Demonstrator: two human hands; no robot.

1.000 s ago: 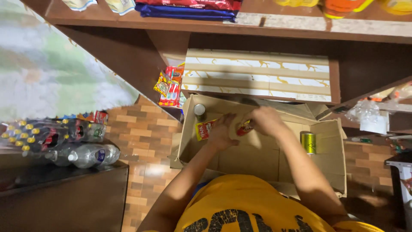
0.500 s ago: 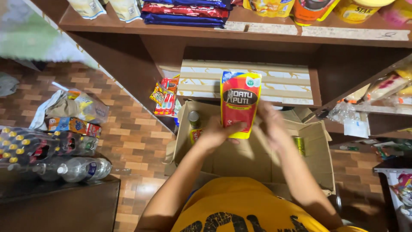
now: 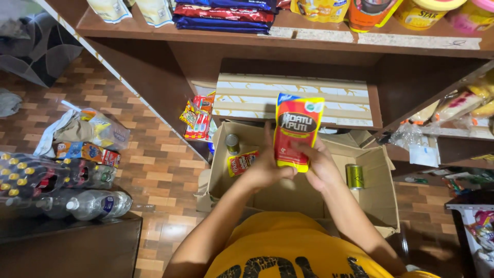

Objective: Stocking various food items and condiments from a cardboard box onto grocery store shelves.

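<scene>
A red and yellow refill pouch is held upright above an open cardboard box, clamped between both hands; the left hand is pressed flat against its left edge with fingers extended upward, and the right hand is closed around its lower right side. Inside the box, a small silver-topped can is seen near the far left corner, a flat red and yellow sachet lies just beside it against the left wall, and a green-gold can stands near the right wall. The box is set on a brick-patterned floor below wooden shelves stocked with packets and tubs; red snack packets are propped at the shelf's foot, just beyond the box's far left corner. Plastic bottles in wrap are laid on the floor well to the left.
</scene>
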